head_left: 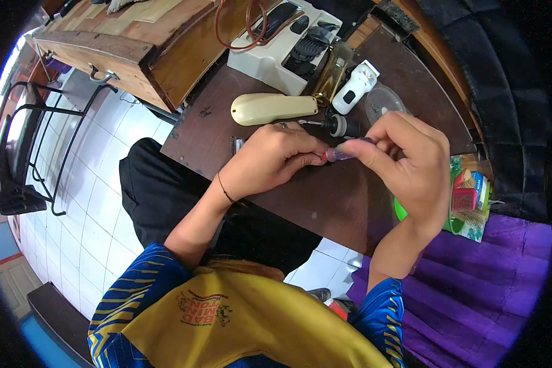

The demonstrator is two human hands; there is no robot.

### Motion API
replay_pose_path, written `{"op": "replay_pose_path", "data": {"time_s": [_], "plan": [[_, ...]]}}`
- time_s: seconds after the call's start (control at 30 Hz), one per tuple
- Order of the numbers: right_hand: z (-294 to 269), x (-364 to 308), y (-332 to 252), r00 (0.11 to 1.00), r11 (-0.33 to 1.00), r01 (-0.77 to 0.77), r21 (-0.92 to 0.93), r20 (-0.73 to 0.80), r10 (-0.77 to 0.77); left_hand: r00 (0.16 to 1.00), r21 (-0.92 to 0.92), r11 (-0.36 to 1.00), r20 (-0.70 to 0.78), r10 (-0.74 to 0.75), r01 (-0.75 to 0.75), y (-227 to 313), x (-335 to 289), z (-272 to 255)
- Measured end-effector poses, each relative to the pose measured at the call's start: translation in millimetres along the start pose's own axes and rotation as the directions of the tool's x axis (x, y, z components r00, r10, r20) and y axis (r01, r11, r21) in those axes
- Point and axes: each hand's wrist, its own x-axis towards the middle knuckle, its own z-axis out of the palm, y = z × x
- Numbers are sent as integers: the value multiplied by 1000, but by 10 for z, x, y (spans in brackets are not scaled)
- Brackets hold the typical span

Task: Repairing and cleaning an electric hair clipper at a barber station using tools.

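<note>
Over the brown tabletop [349, 190], my two hands meet at a small slim tool with a translucent purplish handle [342, 154]. Red shows at its left end, and the kind of tool is not clear. My right hand [411, 159] grips the handle between thumb and curled fingers. The fingertips of my left hand [273, 153] pinch close at the red end; what else they hold is hidden. Just beyond lie a cream clipper-shaped casing [270, 110], a black and grey cylindrical piece [345, 126] with a metal shaft, and a white hair clipper [356, 87].
A white box [260, 67] with black clipper combs [313, 50] stands at the back, beside an amber see-through container [334, 73]. Near my right hand are a clear round dish [380, 101] and a green basket [400, 210] with combs. A wooden drawer [104, 67] juts out left.
</note>
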Motion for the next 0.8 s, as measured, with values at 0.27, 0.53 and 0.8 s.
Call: {"op": "replay_pose_path", "data": {"time_s": [0.27,0.53,0.8], "plan": [[-105,-77,39,971,973,228,-25,-61,-229,1000,-15,1000,-10,11,-11,2,4,21],[-124,-40,-114,996,997,-74,-7,40,74,1000,2,1000,1,15,-15,16,16,29],[-15,-95,8,995,995,90,42,-43,-88,1000,-2,1000,-14,18,-18,0,-19,13]]}}
